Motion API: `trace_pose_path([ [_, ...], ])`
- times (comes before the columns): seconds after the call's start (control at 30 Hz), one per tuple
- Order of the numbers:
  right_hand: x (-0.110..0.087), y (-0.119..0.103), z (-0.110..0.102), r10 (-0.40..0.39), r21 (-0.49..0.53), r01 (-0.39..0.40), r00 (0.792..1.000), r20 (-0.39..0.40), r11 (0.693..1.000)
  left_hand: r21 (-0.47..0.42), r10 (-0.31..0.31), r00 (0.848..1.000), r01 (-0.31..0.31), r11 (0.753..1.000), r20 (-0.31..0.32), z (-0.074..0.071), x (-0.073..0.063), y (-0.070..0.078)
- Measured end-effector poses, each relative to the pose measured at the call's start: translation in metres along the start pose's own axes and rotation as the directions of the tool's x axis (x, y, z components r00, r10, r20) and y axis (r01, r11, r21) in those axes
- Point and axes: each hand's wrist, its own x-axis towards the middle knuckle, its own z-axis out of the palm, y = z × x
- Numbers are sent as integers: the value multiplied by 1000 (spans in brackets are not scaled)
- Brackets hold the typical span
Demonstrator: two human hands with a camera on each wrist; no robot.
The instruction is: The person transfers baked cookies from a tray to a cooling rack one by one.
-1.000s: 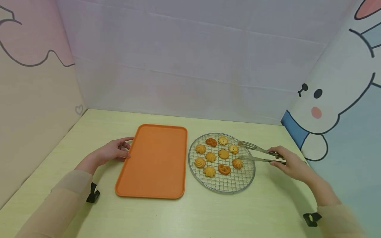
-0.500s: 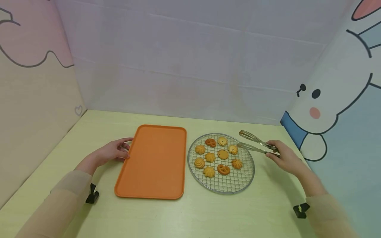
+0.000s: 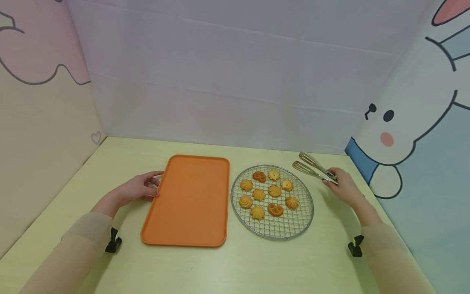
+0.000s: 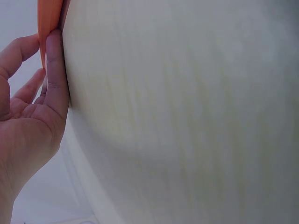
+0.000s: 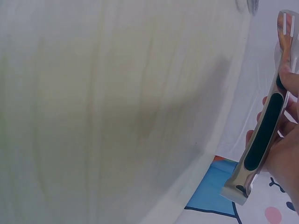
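Observation:
At its left edge, an orange tray (image 3: 189, 200) lies under the touch of my left hand (image 3: 141, 188), thumb and fingers at the rim. The left wrist view shows the tray's rim (image 4: 49, 21) between the fingertips. My right hand (image 3: 343, 188) grips a pair of metal serving tongs (image 3: 317, 164) with slotted ends. The right wrist view shows a dark green inlay on the handle of the tongs (image 5: 264, 133). Their arms stand apart, nothing between the tips, beyond the right rear of a round wire rack (image 3: 290, 230). Several cookies (image 3: 258, 194) and two pretzel-shaped ones (image 3: 275, 210) sit on it.
The rack stands right beside the tray on a pale yellow table (image 3: 176, 269). A white cloth wall (image 3: 220, 81) closes off the back. Side panels with cartoon prints, a rabbit (image 3: 400, 122) on the right one, bound the table.
My right hand has drawn the tongs off the rack's right side, up and back toward the table's far right. The left hand and tray stay put.

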Motion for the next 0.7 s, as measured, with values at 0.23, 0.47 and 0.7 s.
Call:
trace_pose_path([
  [0.23, 7, 7, 11, 90, -15, -89, 995, 47, 996, 7, 2, 1000, -2, 1000, -4, -1, -1, -1],
  [0.47, 15, 11, 21, 131, -37, -128, 987, 96, 991, -3, 3, 1000, -3, 1000, 3, 0, -3, 1],
  [0.7, 18, 9, 27, 135, -40, -131, 981, 136, 991, -5, 1, 1000, -1, 1000, 7, -2, -3, 2],
])
